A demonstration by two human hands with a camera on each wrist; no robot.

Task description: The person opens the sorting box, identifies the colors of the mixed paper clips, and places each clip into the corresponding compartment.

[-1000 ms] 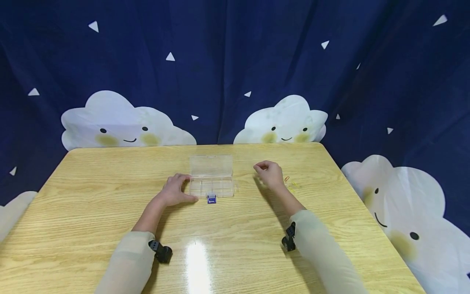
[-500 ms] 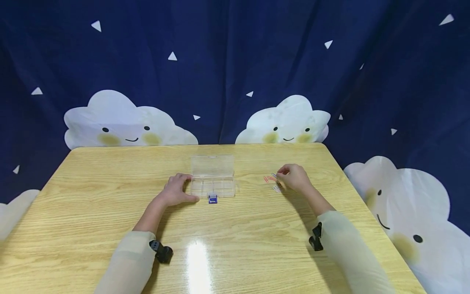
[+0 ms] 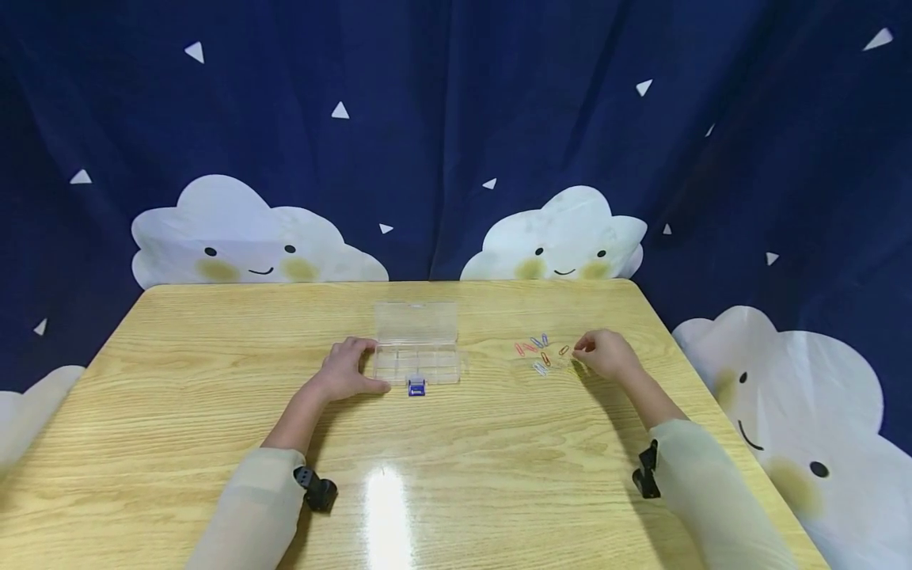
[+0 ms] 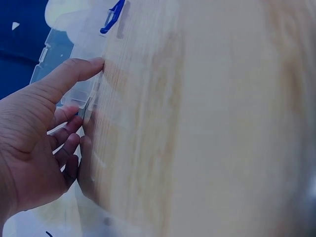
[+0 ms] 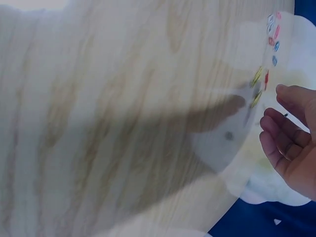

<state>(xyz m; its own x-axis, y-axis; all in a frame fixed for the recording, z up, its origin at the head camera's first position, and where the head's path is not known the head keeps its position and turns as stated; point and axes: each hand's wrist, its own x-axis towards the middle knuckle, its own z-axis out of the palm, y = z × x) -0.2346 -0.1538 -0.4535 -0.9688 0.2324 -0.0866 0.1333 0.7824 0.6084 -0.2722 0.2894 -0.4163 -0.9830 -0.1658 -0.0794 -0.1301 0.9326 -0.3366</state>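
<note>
My left hand holds the left end of a clear plastic compartment box, thumb at the front edge and fingers at the side and back. The box's lid is raised behind it, and a blue tag or latch sits at its front. In the left wrist view the thumb touches the box edge. My right hand hovers at the right of scattered paper clips. Yellow paper clips lie nearest its fingertips, beside a red paper clip. Thumb and fingers are apart, with nothing visible between them.
Further left lie pink paper clips, blue paper clips and pale paper clips. The wooden table ends at a dark blue curtain with clouds. A small black camera is strapped to each wrist.
My right hand has moved rightward from between the box and the clips, across them to the yellow ones, uncovering the pink and blue clips. The left hand has stayed on the box.
</note>
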